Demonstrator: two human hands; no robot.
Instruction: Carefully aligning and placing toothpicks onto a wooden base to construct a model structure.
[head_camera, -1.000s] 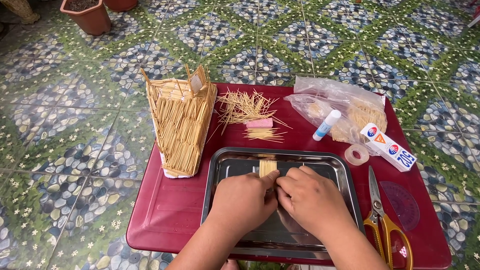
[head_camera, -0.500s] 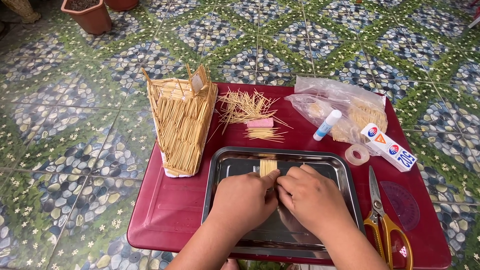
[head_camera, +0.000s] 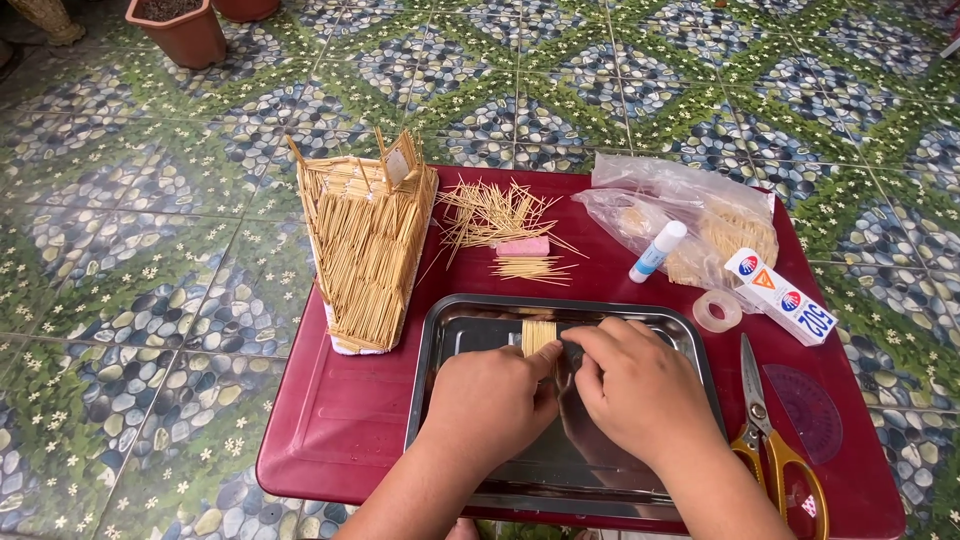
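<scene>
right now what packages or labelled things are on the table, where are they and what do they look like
Small box: right side of the red table, long, white with red, blue and orange marks.
Glue stick: left of the box, white tube, blue label.
Clear plastic bag: far right of the table, crumpled, pale sticks inside.
No signs or screens.

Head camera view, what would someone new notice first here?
Probably the toothpick model structure, standing upright at the left of the dark red table. Next, the left hand and right hand, meeting over a small flat panel of toothpicks in the metal tray at the table's near middle. Behind the tray lies a loose pile of toothpicks; yellow-handled scissors lie to the right.
</scene>
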